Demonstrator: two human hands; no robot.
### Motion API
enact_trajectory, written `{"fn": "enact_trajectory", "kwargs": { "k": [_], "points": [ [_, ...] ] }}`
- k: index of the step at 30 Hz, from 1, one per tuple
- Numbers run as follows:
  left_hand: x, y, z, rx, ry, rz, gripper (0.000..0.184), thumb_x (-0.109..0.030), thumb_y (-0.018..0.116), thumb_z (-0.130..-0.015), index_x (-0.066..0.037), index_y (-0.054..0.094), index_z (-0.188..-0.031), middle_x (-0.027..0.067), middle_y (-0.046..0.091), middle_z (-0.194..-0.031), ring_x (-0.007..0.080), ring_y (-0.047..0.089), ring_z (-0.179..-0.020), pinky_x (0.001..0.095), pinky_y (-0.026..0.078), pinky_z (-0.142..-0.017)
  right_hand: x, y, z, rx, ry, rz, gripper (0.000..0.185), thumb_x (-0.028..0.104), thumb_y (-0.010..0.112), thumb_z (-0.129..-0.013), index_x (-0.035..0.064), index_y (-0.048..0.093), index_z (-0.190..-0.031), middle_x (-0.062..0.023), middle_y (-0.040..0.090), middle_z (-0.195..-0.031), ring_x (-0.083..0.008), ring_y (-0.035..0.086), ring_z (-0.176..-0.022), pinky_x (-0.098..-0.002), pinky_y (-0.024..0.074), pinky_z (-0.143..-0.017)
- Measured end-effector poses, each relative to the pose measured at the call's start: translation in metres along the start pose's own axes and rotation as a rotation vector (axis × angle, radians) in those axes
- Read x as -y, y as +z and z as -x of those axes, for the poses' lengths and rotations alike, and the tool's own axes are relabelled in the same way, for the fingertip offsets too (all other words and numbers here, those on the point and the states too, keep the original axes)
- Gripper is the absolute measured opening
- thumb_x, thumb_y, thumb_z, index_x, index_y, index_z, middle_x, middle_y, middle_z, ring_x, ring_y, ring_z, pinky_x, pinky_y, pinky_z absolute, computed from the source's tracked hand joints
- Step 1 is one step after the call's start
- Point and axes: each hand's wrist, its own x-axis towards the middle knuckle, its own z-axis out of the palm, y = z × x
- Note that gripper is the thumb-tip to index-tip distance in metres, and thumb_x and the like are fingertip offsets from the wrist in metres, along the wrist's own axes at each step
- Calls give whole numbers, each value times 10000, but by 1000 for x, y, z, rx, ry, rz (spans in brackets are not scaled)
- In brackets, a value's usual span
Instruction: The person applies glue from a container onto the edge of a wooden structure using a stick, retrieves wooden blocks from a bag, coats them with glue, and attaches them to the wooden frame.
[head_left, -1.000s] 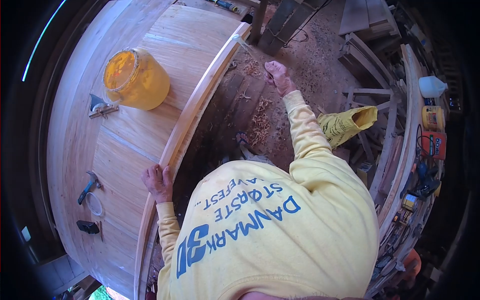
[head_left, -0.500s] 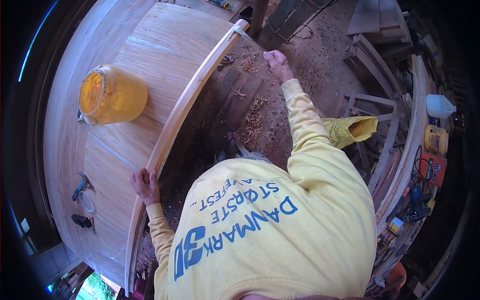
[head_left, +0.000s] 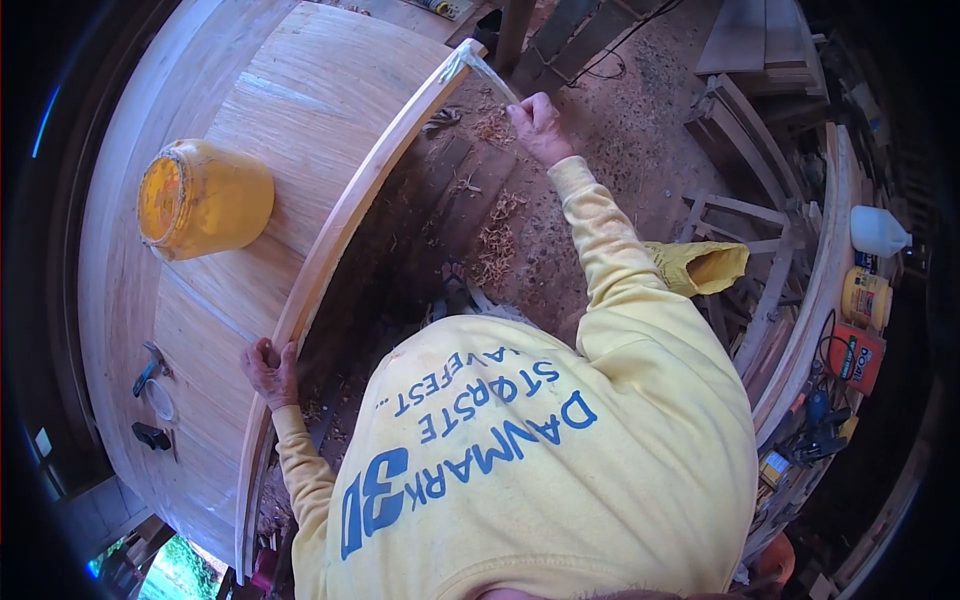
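A long curved wooden strip runs along the edge of a broad planked wooden surface. My left hand is closed over this strip near its lower part, fingers curled on the planks' side. At the strip's far end, whitish paste lies on the wood. My right hand is closed around the near end of a thin, flat spreader, whose tip meets the paste. The exact kind of spreader is hard to make out.
A yellow plastic bucket stands on the planks. A hammer, a round white lid and a black tool lie lower down. Wood shavings cover the floor. On the right, a bench holds a white jug and tools.
My right hand has moved a little left, with the spreader still at the strip's end. More paste shows smeared there. My left hand stays on the strip while the view shifts slightly.
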Motion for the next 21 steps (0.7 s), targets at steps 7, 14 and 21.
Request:
{"fn": "enact_trajectory", "kwargs": {
  "k": [7, 14, 21],
  "points": [
    [-3, 7, -2, -5, 33, -50, 372, -263, 837, -769, -45, 597, -951, 96, 529, -886, 274, 520, -856, 398, 450, -781, 7, -6, 10, 60, -17, -137, 354, 331, 688, -935, 15, 538, -987, -96, 624, -801, -225, 608, -738, -386, 513, -718],
    [-15, 10, -6, -20, 39, -52, 339, -236, 828, -772, -47, 582, -910, 84, 510, -853, 266, 504, -822, 391, 436, -758, -15, -4, -13, 117, 22, -222, 288, 297, 642, -977, 23, 563, -935, -102, 618, -784, -202, 599, -732, -388, 509, -708],
    [-22, 15, -10, -31, 69, -59, 327, -233, 832, -780, -50, 582, -886, 53, 469, -814, 217, 458, -757, 355, 408, -702, -29, -13, -50, -37, 64, 57, 411, 452, 557, -996, 47, 580, -925, -240, 668, -877, -441, 650, -856, -505, 504, -750]
  ]
}}
